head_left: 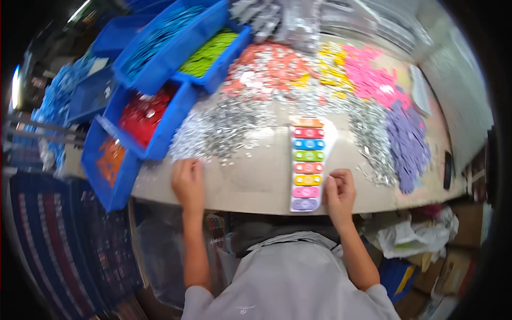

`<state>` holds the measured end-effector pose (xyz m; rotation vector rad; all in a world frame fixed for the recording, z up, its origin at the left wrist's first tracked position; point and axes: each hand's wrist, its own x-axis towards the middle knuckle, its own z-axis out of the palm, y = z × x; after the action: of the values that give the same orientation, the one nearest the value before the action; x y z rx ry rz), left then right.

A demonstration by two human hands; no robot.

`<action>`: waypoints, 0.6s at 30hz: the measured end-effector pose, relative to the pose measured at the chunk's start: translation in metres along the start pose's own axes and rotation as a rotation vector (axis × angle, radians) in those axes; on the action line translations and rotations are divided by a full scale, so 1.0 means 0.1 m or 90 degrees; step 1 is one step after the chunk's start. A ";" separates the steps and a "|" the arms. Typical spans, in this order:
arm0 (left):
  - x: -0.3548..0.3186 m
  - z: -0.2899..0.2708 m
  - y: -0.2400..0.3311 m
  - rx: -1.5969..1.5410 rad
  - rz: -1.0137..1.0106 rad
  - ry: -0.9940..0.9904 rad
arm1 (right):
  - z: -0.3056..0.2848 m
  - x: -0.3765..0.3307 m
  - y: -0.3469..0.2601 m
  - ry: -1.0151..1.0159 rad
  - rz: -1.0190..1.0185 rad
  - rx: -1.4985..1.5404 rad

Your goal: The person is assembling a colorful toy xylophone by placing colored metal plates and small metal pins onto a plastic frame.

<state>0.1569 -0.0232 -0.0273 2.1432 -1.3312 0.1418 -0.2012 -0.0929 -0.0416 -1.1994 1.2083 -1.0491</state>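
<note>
A toy xylophone (pixel 308 168) with a white frame and coloured bars, orange at the far end and purple at the near end, lies on the table in front of me. Beside its lower right edge rests my right hand (pixel 341 193), its fingers curled in and the thumb against them. My left hand (pixel 188 181) is closed at the near edge of a heap of small white pieces (pixel 189 133). Whatever either hand may hold is too small or hidden to make out. Small silver pieces (pixel 232 125) lie right of the white heap.
Blue bins at the left hold orange (pixel 111 162), red (pixel 146 117), green (pixel 209 53) and blue bars (pixel 165 40). Loose coral (pixel 266 61), yellow (pixel 333 66), pink (pixel 373 74) and purple bars (pixel 408 144) spread along the back and right. Plastic bags (pixel 298 24) stand behind.
</note>
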 end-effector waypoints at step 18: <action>-0.09 0.08 -0.16 0.148 0.031 0.037 | -1.38 0.71 -0.14 0.371 -0.186 -0.742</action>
<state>0.1646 -0.0152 -0.0442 2.2789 -1.3909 0.3930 -0.3318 -0.1779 -0.0312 -2.0646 2.3153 -0.9105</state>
